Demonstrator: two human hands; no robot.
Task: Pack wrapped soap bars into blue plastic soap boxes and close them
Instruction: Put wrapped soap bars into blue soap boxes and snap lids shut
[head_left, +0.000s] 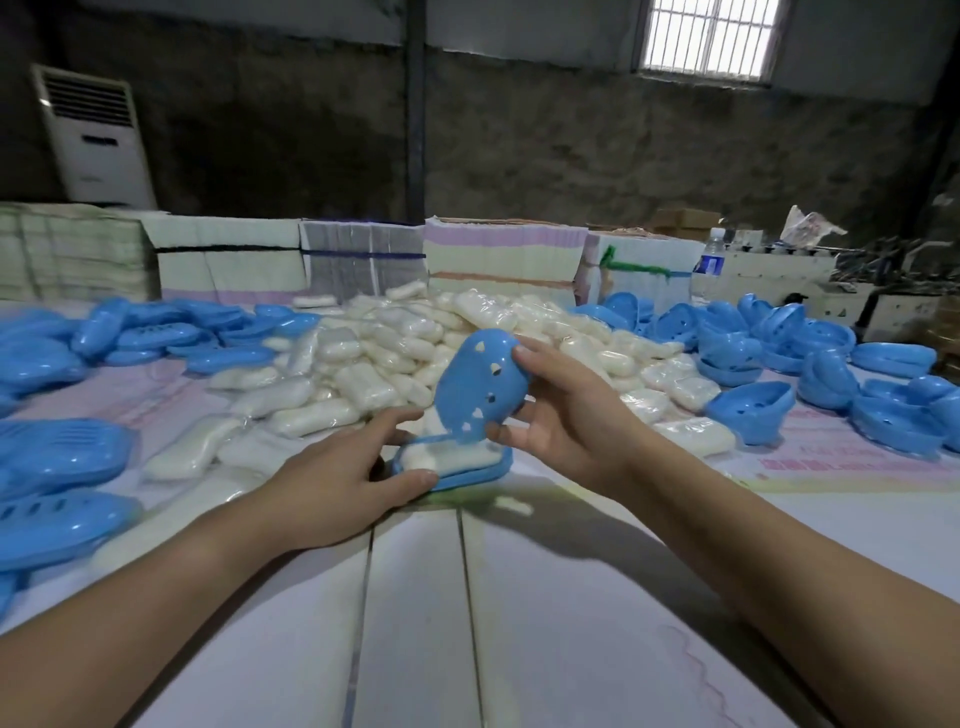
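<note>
Right hand (566, 415) fingers (530, 358) are curling round the lid (480, 387) at frame centre, thumb at its lower edge, fingertips on its top edge; lid is standing open, tilted, vent holes facing the camera. Left hand (343, 478) is pinching the tray (467, 475) at its left end, thumb on the near rim, fingers behind the far rim. A soap (447, 460) is lying in the tray, just below the lid, between the two hands.

Risks, as judged:
- Soap is looking slightly proud of the rim; wrap could be getting caught in the seam, so the lid fails to snap.
- Lid is coming down skewed, if pressed from one end only.
- Tray is sliding on the bench (415, 597), since the left grip is only on one end.

Soap pile (415, 353) is lying behind; closed boxes (57, 457) at left, open shells (779, 358) at right.
</note>
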